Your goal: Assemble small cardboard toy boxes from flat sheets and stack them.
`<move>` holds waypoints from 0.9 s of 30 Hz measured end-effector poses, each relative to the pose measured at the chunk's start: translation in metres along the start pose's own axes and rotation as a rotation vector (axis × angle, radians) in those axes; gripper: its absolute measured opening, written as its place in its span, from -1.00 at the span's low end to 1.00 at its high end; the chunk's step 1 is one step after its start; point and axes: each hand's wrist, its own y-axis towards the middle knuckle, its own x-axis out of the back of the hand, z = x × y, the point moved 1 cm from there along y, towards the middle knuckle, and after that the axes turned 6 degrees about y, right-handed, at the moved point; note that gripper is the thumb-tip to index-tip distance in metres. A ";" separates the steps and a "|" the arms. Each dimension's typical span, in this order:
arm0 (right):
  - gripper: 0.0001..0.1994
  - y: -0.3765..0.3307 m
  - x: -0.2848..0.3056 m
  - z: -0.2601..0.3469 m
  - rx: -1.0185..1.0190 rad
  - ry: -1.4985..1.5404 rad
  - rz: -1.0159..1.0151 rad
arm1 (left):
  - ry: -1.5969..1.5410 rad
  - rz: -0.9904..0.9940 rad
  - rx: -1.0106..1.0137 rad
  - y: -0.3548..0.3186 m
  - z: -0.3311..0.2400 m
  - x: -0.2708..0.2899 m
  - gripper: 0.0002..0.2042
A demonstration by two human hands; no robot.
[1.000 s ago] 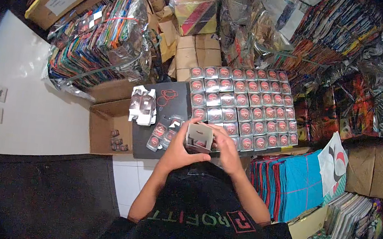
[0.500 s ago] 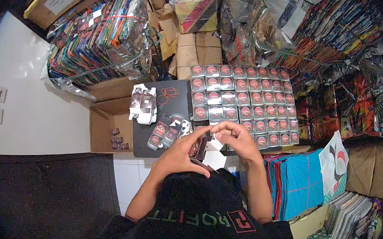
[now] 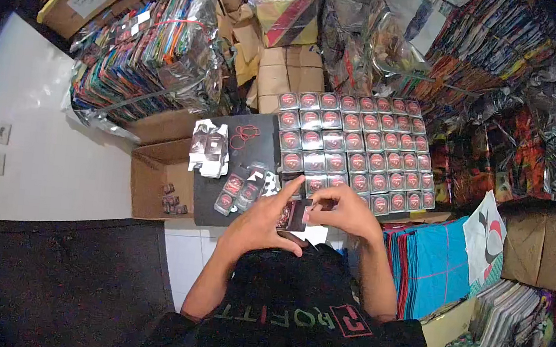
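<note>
A small dark printed carton is held in front of my chest. My left hand grips it from the left, thumb below and fingers above. At its right end, my right hand has thumb and forefinger pinched on the carton's edge. A white inner flap sticks out below the right fingers. Just beyond my left hand lie clear plastic packs with round red labels. Several rows of clear square cases with red round labels cover the right of the dark table.
Flat dark-and-white cartons are stacked on the table's left, beside red rubber bands. An open cardboard box with a few small items stands left. Blue folded cloth lies right. Wrapped bundles stand behind.
The right fingers have come down and in onto the carton's right end. The white flap that stood up there is now folded down or hidden. My left hand keeps its hold.
</note>
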 end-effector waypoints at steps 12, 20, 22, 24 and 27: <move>-0.79 0.001 -0.002 -0.006 -0.021 -0.365 -0.026 | -0.076 -0.028 -0.095 -0.006 0.001 -0.001 0.24; -0.58 0.003 -0.007 -0.014 -0.033 0.153 -0.216 | 0.088 -0.479 0.007 -0.005 0.020 -0.003 0.07; -0.60 0.001 -0.006 -0.021 -0.005 0.248 -0.185 | 0.072 -0.539 -0.028 -0.004 0.018 -0.005 0.07; -0.62 0.002 -0.012 -0.013 -0.033 0.447 -0.193 | 0.199 -0.576 -0.086 -0.009 0.020 -0.002 0.00; -0.64 0.002 -0.015 -0.018 -0.038 0.628 -0.153 | 0.149 -0.582 -0.150 -0.013 0.022 -0.003 -0.09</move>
